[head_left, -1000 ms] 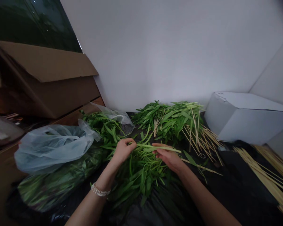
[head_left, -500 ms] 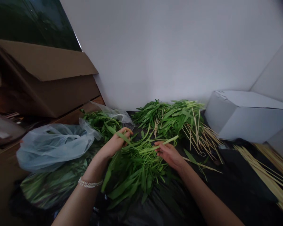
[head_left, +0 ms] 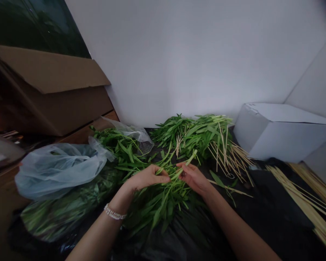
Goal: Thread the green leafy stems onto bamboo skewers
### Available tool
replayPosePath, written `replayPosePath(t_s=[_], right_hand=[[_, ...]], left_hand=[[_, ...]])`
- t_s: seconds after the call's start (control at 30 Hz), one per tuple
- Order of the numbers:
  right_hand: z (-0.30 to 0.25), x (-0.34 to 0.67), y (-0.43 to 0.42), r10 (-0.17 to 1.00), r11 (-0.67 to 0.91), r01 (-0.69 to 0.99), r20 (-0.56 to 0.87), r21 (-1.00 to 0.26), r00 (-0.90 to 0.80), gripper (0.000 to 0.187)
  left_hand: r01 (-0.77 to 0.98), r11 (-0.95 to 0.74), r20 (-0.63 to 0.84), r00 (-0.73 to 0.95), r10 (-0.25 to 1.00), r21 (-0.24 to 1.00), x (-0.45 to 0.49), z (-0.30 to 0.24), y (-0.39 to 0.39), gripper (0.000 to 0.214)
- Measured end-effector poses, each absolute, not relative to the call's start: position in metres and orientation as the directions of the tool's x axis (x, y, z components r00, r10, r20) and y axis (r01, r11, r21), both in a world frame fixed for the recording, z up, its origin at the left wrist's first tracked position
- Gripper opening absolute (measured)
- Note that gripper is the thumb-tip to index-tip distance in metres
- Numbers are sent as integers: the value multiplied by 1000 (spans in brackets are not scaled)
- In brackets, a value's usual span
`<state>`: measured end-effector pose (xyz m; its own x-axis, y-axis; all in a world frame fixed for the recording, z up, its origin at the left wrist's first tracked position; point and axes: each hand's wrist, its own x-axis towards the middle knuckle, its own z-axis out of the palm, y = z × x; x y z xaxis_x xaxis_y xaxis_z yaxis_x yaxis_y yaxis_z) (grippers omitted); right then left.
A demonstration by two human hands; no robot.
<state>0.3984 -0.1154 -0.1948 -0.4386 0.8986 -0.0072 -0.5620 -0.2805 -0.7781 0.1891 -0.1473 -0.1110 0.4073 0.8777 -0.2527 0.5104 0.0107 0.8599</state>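
Note:
My right hand pinches the pale cut ends of a few leafy green stems, which look like water spinach, between thumb and fingers. Close beside it on the left, my left hand has its thumb and fingers closed around the same stems. Below both hands spreads a loose heap of long narrow leaves on black plastic. More leafy stems lie beyond my left hand. Behind my right hand are bunched greens with thin wooden sticks lying against them.
A clear plastic bag and bagged greens lie at left, below an open cardboard box. At right stand a white box and flat pale strips. A white wall closes the back.
My left hand has come right and down from the leaves onto the stems beside my right hand. The held stems now tilt more steeply upward.

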Motion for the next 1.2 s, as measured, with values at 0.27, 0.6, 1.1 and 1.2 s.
replayPosePath(t_s=[0.27,0.6,1.1,1.2], right_hand=[[-197,396,-116,894,-286,-566,-2,-773,-449,26],[-196,397,-116,888,-276,-546,7,-791,-459,25],[-195,388,-117,920,-293,-562,-67,-774,-386,32],[-196,385,-118,928,-285,-571,-74,-770,-364,33]], left_hand=[[450,64,-269,408,873,891,196,-118,-148,39],[489,10,-101,160,982,872,206,-128,-147,18],[539,-18,39,-28,999,842,208,-133,-142,14],[555,-25,109,-119,987,831,211,-132,-139,11]])
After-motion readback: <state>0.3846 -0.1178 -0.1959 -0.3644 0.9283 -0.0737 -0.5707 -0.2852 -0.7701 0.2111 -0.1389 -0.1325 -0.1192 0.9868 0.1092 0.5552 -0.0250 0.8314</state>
